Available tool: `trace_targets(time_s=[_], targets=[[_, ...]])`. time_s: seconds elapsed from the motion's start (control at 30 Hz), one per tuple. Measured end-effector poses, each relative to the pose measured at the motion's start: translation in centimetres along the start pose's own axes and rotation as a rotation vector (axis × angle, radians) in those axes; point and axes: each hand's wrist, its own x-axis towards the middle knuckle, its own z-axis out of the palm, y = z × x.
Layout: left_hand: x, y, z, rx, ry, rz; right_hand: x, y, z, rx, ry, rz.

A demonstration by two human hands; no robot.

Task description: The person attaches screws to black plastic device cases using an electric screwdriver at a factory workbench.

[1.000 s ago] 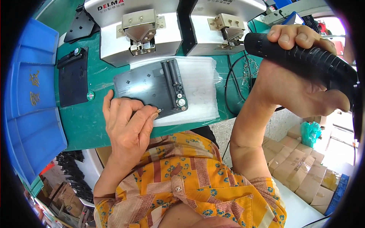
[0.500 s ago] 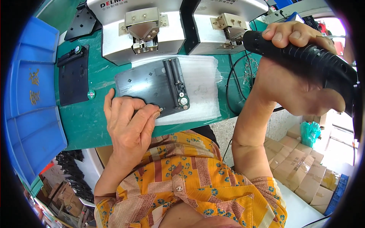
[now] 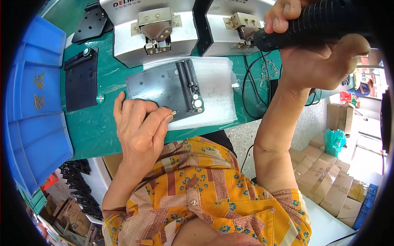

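A flat black plastic panel (image 3: 160, 84) lies tilted on a white sheet, a raised bar running along its right side. Near the bar's lower end sits a round silver-and-green part (image 3: 197, 103). My left hand (image 3: 139, 123) rests over the panel's near left edge. Its thumb and index finger pinch a tiny metal piece (image 3: 174, 113) against the panel's near edge. Up at the right, my right hand (image 3: 312, 61) is wrapped round a thick black electric screwdriver (image 3: 303, 26). The tool's front end points left, toward the right-hand screw feeder; its tip is hard to make out there.
Two silver screw feeders (image 3: 180, 41) (image 3: 219, 43) stand behind the panel. Another black panel (image 3: 82, 84) lies at the left, beside a blue bin (image 3: 41, 98). Black cables (image 3: 248, 88) and scattered screws (image 3: 269, 69) lie at the right of the green table. Cardboard boxes (image 3: 320, 180) stand on the floor.
My right hand has moved the screwdriver up and slightly left, its front end now closer to the right-hand feeder. The left hand keeps its pinch at the panel edge. The view has shifted slightly.
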Motion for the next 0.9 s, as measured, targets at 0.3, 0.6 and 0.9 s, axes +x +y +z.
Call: trace_targets(time_s=[0.3,0.6,0.9], targets=[[-0.2,-0.3,0.1,-0.007,0.025,0.015,-3.0,-0.2,2.7,0.201,0.398,0.154],[-0.6,-0.8,0.9,-0.004,0.102,0.041,-4.9,0.8,4.4,0.235,0.260,0.237],[-1.5,-1.8,1.7,-0.017,0.162,0.095,-5.9,1.8,8.2,0.212,0.090,0.251]])
